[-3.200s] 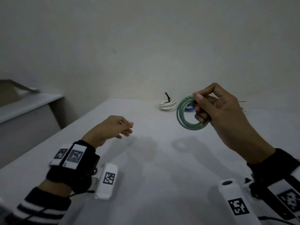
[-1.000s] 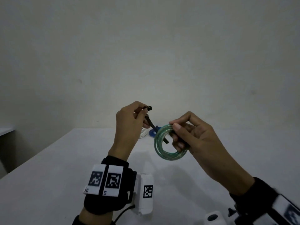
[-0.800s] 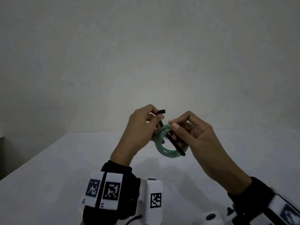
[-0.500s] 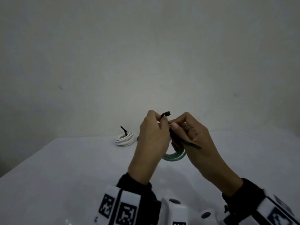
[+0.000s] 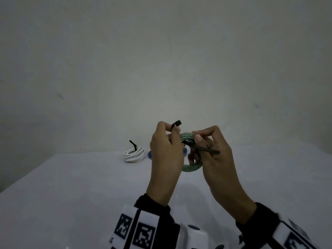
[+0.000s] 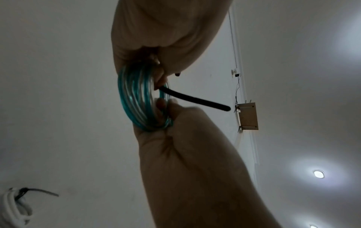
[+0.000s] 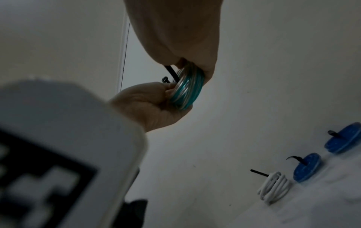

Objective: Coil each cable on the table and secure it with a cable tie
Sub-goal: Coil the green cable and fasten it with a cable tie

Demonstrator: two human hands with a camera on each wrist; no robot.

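Green coil (image 5: 190, 167): held up above the table (image 5: 71, 194), between both hands.
Left hand (image 5: 166, 155): fingers curled, pinching the head end of the black tie (image 5: 201, 149), which runs through the coil.
Right hand (image 5: 213, 155): fingers pinching the coil's rim.
Far edge: white coil (image 5: 134, 154) and two blue coils (image 7: 307, 169), each already tied, lying on the table.

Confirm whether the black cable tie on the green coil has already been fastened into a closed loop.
No: the cable tie has its head end and tail apart, on opposite sides of the green coil.
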